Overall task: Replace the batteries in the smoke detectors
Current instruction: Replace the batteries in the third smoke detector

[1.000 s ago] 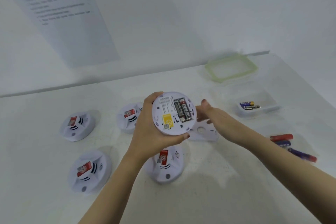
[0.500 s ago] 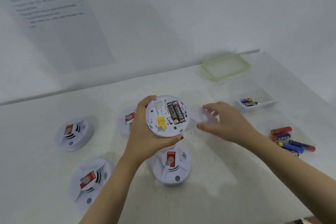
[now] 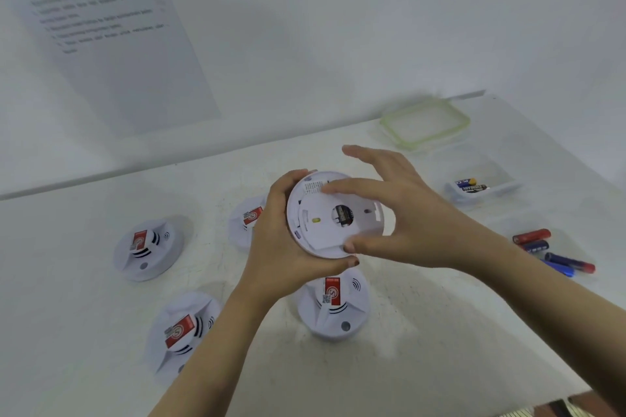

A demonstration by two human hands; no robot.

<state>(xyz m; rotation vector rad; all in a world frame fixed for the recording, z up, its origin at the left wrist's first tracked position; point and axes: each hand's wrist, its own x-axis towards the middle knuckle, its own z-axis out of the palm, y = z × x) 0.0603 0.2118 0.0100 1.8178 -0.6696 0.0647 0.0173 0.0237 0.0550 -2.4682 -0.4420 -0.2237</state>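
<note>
Above table centre: smoke detector (image 3: pixel 294 213), back side toward me.
Left hand (image 3: pixel 281 247): my fingers curl round its rim at 9 o'clock.
Right hand (image 3: pixel 406 217): thumb and forefinger pinch back plate (image 3: pixel 321 234) onto it.
Risk: if I seat plate crooked, tabs may not lock.

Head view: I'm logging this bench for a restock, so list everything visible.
held smoke detector: one, white, above mid-table
back plate: one, white, on the held detector
table smoke detectors: four, white with red labels, left and centre
loose batteries: at least four, red and blue, table right
tub: one, clear, far right
tub batteries: two, blue and dark, inside tub
lid: one, clear with green rim, far right corner
printed sheet: one, white, left wall
table: one, white, under everything
left hand: one, grips held smoke detector
right hand: one, holds back plate
</note>
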